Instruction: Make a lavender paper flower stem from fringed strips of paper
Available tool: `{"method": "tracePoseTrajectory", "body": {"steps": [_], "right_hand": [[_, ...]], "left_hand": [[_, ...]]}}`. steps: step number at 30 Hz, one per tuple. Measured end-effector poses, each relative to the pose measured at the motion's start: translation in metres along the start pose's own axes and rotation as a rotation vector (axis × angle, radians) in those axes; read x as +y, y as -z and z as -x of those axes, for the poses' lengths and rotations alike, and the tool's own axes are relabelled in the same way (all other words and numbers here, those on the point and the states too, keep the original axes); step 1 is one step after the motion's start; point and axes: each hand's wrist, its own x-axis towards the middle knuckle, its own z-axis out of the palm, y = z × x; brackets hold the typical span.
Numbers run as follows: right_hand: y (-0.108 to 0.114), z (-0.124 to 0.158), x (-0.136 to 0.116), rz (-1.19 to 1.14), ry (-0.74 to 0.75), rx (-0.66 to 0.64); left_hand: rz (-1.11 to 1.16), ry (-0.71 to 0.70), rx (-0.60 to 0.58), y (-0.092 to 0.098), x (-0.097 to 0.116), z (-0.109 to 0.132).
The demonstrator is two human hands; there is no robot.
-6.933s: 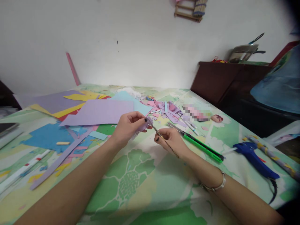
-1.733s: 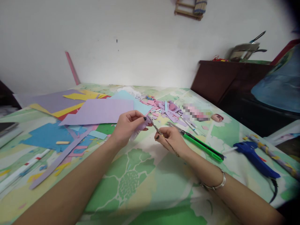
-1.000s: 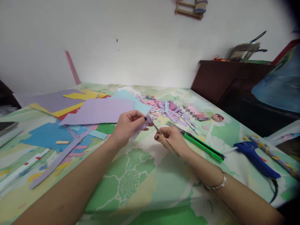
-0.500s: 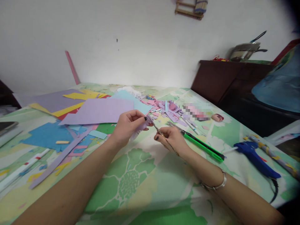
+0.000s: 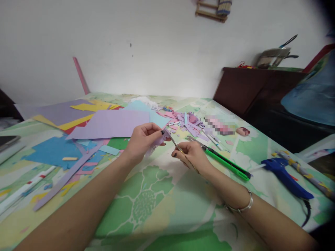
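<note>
Green flowered cloth is covering the table point(image 5: 157, 209), with coloured sheets point(image 5: 112, 123) sprawling across the far left. At centre, the left hand point(image 5: 142, 141) is pinching a fringed lilac paper piece point(image 5: 157, 143) just above the cloth, grip closed on it. The right hand point(image 5: 192, 156) is curling its grip around small scissors point(image 5: 176, 144), blades pointing at the paper; whether they are touching it is hard to make out. A green utility knife point(image 5: 227, 164) is lying beside that hand, any lettering too small to read. A pixelated patch point(image 5: 218, 125) is hiding whatever is lying beyond.
</note>
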Motion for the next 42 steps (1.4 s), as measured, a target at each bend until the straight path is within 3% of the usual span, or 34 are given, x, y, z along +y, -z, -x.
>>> {"method": "tracePoseTrajectory", "body": {"steps": [16, 42], "right_hand": [[-0.0005, 0.0039, 0.0025, -0.103, 0.009, -0.052], [-0.0002, 0.0013, 0.0002, -0.015, 0.005, -0.010]], "left_hand": [[0.030, -0.004, 0.060, 0.0001, -0.0006, -0.0010], [-0.004, 0.001, -0.004, 0.0005, -0.0016, 0.0003]]}}
